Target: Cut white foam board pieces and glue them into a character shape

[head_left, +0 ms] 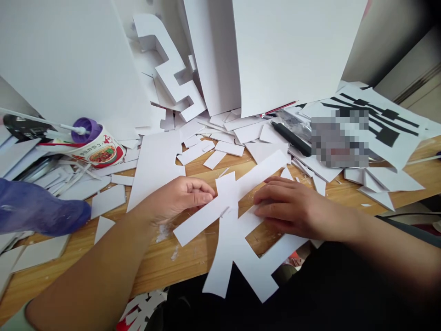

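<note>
A white foam-board cutout (229,232), shaped like a written character with several straight and curved strokes, is held over the table's front edge. Its lower ends reach past the wood above my dark-clothed lap. My left hand (184,197) is closed at its upper left, thumb and curled fingers meeting at the edge of a slanting stroke. On the other side my right hand (292,207) has bent fingers gripping one of its right-hand strokes; the thumb is hidden. A small loose white sliver (225,211) shows at the middle of the cutout.
White offcuts (229,148) litter the wooden table (193,264). At the left lie a tipped paper noodle cup (103,149) with a purple roll and a purple-blue bag-like thing (41,207). Large white boards (292,55) stand behind. A black-handled tool (291,138) and black-printed sheet (386,119) lie right.
</note>
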Motion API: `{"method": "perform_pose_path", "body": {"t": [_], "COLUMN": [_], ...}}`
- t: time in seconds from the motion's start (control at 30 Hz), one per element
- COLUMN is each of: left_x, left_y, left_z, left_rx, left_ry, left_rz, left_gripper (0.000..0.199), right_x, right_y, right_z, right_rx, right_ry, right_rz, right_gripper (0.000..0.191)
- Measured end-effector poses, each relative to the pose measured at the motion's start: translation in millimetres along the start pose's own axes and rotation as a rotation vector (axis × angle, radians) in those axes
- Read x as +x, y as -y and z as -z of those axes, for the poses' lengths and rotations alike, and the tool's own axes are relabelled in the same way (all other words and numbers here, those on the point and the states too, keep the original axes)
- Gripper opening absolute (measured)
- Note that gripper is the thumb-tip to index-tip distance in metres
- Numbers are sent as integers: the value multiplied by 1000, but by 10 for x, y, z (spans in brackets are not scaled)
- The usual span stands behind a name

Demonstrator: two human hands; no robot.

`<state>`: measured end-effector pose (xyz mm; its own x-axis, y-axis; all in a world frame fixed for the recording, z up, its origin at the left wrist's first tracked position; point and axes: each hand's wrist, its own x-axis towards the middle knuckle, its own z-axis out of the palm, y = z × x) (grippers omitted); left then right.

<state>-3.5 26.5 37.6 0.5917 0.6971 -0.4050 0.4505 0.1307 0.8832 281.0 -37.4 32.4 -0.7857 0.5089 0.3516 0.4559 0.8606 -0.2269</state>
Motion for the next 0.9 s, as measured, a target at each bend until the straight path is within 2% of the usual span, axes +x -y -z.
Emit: {"method": "perform_pose_path", "body": {"t": [0.07,0.13,0.2,0.27,0.37,0.47,0.53,0.6,0.67,0.73,0.77,0.83,0.9], "left_x": [-13,-21,-25,-27,-35,-53,-66,-75,-78,-77,-77,-77,-78], "left_y": [12,13,1,-13,-14,9,23,27,22,12,8,1,0], "left_z": [-13,-71,-141,-194,-226,-230,-230,-231,-232,-236,-239,-247,-259], "left_rx": [-226,-344,-403,-440,-454,-481,-519,-554,-579,-599,-610,-629,-644], "left_ry": [85,104,47,-17,-100,-183,-213,-231,-259,-291,-307,-329,-338], "left_rz": [8,17,0,-20,-30,-59,-102,-152,-192,-220,-233,-250,-259], "left_gripper": [27,21,21,26,25,26,22,17,17,17,17,17,18], "right_x": [119,244,339,373,300,152,61,-5,-49,-75,-82,-84,-72], "right_y": [-27,-60,-94,-110,-56,73,136,139,80,-4,-39,-74,-53], "right_z": [106,183,217,209,142,64,30,9,-14,-52,-78,-138,-199], "right_rx": [-68,-132,-200,-270,-282,-178,-140,-124,4,296,473,793,1032], "right_ry": [22,43,26,-48,-213,-328,-402,-531,-703,-833,-850,-765,-611], "right_rz": [71,120,167,175,54,-97,-186,-331,-537,-750,-831,-937,-965], "right_gripper": [17,19,21,19,20,26,30,32,33,34,35,37,37]}}
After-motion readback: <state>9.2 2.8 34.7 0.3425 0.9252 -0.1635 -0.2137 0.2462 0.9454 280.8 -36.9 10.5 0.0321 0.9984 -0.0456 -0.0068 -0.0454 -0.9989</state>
